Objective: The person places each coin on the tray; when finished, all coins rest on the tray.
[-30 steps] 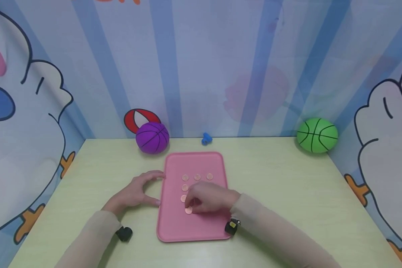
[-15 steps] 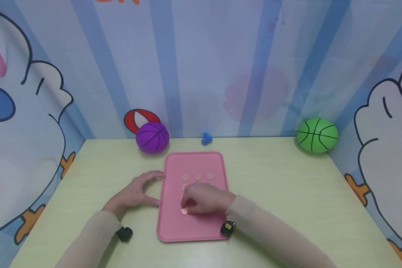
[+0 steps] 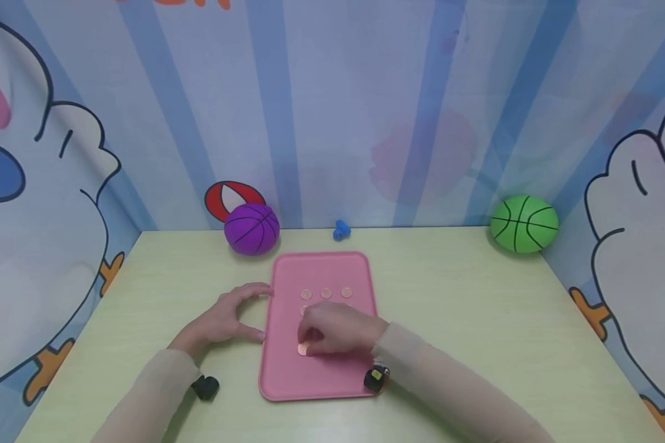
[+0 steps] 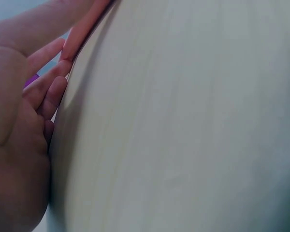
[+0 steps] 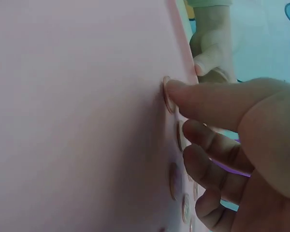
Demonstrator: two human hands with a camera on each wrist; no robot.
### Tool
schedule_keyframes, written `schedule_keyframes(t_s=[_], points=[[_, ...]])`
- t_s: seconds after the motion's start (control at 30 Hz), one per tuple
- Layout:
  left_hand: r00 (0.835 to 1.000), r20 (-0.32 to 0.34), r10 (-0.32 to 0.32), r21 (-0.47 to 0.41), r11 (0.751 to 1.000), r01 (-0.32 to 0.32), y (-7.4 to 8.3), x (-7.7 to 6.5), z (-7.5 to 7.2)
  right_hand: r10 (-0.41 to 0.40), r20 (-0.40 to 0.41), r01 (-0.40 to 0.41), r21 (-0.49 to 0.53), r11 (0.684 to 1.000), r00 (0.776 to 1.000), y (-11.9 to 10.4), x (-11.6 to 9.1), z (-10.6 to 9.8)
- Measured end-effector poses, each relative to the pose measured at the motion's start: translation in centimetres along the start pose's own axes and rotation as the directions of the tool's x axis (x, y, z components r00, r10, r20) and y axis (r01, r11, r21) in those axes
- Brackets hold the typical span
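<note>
A pink tray lies on the table with several small copper-coloured coins on it. Three coins form a row across its middle, and another coin shows below the left end. My right hand is over the tray, fingers bent, holding the lowest coin at its fingertips. In the right wrist view the thumb tip lies on that coin; the index finger is mostly hidden. To the left, my left hand touches the tray's edge with spread thumb and fingers.
At the back stand a purple ball, a small blue plastic piece and a green ball. Printed cloth walls enclose the table's back and sides. More coins are partly hidden by the right hand.
My right hand has slid the lowest coin a little to the left, into line under the left column. The left hand has stayed at the tray's edge.
</note>
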State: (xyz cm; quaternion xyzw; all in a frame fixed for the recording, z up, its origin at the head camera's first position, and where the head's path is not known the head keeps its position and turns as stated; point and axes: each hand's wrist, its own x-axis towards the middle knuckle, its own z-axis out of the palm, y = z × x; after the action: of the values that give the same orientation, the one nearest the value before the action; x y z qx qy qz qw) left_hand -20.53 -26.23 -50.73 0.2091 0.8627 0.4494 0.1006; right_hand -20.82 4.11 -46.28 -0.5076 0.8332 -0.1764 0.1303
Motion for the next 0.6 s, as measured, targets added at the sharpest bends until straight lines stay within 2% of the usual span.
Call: schedule_keyframes(t_s=[0.17,0.3,0.47,0.6], points=[[1.000,0.003,0.012,0.005,1.000,-0.012,-0.1,0.1,0.0,0.065,-0.081,-0.061,0.061,0.996,0.995,1.1,-1.5,-1.2],[1.000,0.005,0.010,0.002,1.000,-0.010,-0.1,0.1,0.0,0.128,-0.154,-0.112,0.106,0.988,0.980,2.6,-3.2,-2.6],[1.000,-0.001,0.005,0.017,1.000,-0.005,-0.2,-0.1,-0.1,0.181,-0.251,-0.145,0.154,0.977,0.951,5.0,-5.5,-3.6],[1.000,-0.003,0.001,0.019,1.000,-0.001,-0.3,-0.3,-0.3,0.251,-0.302,-0.208,0.167,0.964,0.920,6.6,-7.3,-3.9]])
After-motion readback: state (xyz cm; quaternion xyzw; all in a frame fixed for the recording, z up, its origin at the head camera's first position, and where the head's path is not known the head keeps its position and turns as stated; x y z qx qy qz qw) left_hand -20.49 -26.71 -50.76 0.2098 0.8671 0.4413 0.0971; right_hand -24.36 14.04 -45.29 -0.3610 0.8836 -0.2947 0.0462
